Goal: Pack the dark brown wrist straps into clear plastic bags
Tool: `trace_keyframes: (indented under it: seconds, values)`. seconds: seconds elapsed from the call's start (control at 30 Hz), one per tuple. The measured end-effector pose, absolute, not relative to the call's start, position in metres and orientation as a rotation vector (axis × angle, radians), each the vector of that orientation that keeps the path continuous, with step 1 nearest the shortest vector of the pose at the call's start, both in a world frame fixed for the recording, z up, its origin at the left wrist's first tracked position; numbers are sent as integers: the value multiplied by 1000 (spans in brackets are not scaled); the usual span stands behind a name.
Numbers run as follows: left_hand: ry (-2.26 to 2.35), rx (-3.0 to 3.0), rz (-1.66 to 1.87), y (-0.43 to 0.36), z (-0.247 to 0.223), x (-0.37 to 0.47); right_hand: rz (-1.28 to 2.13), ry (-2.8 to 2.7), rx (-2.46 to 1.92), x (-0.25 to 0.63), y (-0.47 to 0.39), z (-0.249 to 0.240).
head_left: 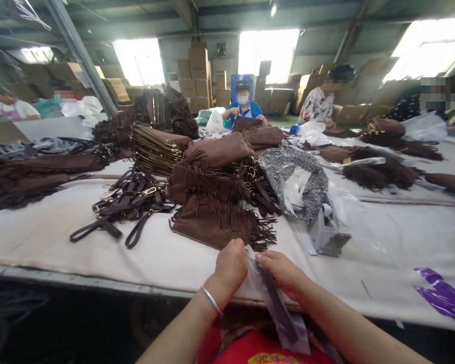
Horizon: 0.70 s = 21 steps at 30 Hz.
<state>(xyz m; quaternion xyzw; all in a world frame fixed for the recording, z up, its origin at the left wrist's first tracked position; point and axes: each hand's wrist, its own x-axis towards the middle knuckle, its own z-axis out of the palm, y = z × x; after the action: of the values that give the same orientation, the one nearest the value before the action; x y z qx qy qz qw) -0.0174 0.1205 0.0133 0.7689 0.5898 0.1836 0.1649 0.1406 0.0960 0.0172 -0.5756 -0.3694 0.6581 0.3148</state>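
Note:
A clear plastic bag [301,336] with a dark strap [275,301] inside hangs down over the table's front edge. At its top end my left hand [231,265] is closed on the plastic, a silver bangle on the wrist. My right hand [282,273] pinches the same bag just to the right, the two hands a little apart. Right behind them a brown fringed pouch [208,220] lies flat on the pale table cloth [167,268].
Dark wrist straps with metal clips [131,194] lie left of stacked brown pouches [220,149]. A speckled bag [293,177] and tape dispenser [329,235] stand right, purple plastic [443,298] at far right. Several people sit around the table.

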Motion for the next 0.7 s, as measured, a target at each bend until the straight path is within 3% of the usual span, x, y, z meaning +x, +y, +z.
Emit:
trace_keyframes:
  seconds: [0.27,0.47,0.7]
  values:
    - [1768,2137,540,133,13,-17,1827,-832,-1549,127,117,15]
    - [1629,1834,943,89,25,-20,1828,-736,-1460,124,123,13]
    - [1354,1061,608,53,26,-11,1897,-618,-1484,112,138,5]
